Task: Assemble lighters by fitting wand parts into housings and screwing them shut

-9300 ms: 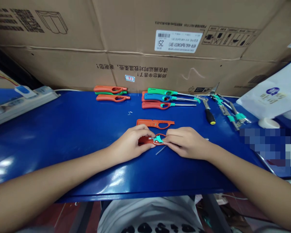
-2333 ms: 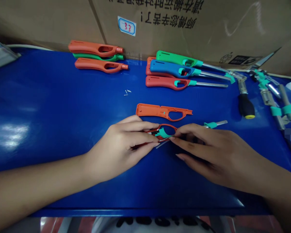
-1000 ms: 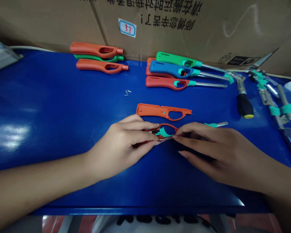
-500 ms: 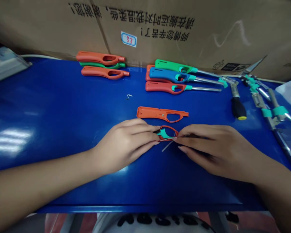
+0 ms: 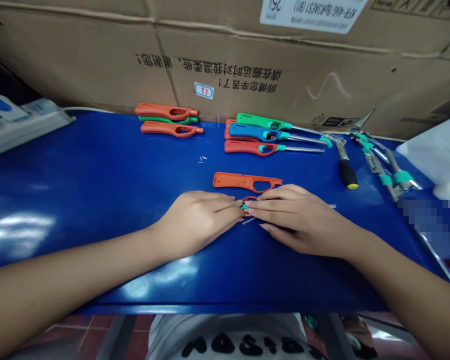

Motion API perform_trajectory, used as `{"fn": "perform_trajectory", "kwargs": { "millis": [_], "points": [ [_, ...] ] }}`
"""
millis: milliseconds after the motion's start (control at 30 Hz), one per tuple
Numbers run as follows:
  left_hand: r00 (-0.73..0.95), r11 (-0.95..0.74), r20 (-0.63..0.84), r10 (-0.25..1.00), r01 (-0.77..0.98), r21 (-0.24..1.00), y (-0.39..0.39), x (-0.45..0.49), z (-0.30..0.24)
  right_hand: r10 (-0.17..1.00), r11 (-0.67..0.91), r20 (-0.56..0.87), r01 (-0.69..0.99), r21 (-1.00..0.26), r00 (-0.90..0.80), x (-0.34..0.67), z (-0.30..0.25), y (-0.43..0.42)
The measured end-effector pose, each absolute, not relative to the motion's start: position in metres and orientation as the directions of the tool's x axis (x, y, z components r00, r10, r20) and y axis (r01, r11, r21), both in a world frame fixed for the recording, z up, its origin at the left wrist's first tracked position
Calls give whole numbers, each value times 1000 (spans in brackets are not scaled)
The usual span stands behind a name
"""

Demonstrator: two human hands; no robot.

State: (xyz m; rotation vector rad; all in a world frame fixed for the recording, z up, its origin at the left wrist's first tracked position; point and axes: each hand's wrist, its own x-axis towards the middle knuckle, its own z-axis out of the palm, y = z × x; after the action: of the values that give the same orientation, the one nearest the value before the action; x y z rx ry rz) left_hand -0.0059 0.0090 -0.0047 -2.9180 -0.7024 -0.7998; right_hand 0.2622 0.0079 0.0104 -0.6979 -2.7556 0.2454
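Observation:
Both hands meet at the middle of the blue table [image 5: 97, 200]. My left hand [image 5: 195, 220] presses its closed fingers on the handle end of an open orange lighter half [image 5: 247, 202] with a teal trigger. My right hand [image 5: 296, 217] covers the nozzle end, fingers pinched at the trigger loop; most of the lighter half is hidden. Its metal tube tip [image 5: 332, 206] sticks out past my right hand. The matching orange shell half [image 5: 246, 181] lies just behind the hands.
Empty orange and green shells [image 5: 168, 120] lie at the back, with assembled green, blue and red lighters [image 5: 264, 137] beside them. A black-handled screwdriver [image 5: 347, 172] and lighter inner parts [image 5: 384, 162] lie at the right. Small screws [image 5: 202, 159] lie loose. Cardboard boxes [image 5: 247, 60] wall the back.
The view pulled back and tilted up. My right hand slid left over the trigger loop until its fingertips met the left hand's, hiding most of the lighter half.

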Motion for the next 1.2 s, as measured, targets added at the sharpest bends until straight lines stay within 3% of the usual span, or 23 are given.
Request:
{"fn": "perform_trajectory", "kwargs": {
  "millis": [133, 267, 567, 800, 1000, 1200],
  "points": [
    [801, -882, 419, 427, 470, 0, 4, -6, 0, 495, 867, 251, 450, -215, -832, 260, 11, 5],
    [821, -884, 370, 435, 468, 0, 3, -7, 1, 505, 860, 237, 463, -214, -830, 259, 13, 5],
    [770, -801, 246, 589, 516, 304, 10, -8, 5, 531, 842, 262, 467, -268, -806, 258, 16, 7],
    [762, -797, 272, 588, 487, 359, 17, -14, -2, 530, 840, 256, 459, -289, -808, 261, 14, 9],
    [698, -712, 278, 660, 462, 529, 18, -13, -2, 533, 838, 259, 459, -294, -806, 260, 14, 7],
    [727, -738, 303, 616, 399, 544, 24, -15, -2, 523, 847, 274, 456, -274, -807, 262, 12, 10]
  ]
}}
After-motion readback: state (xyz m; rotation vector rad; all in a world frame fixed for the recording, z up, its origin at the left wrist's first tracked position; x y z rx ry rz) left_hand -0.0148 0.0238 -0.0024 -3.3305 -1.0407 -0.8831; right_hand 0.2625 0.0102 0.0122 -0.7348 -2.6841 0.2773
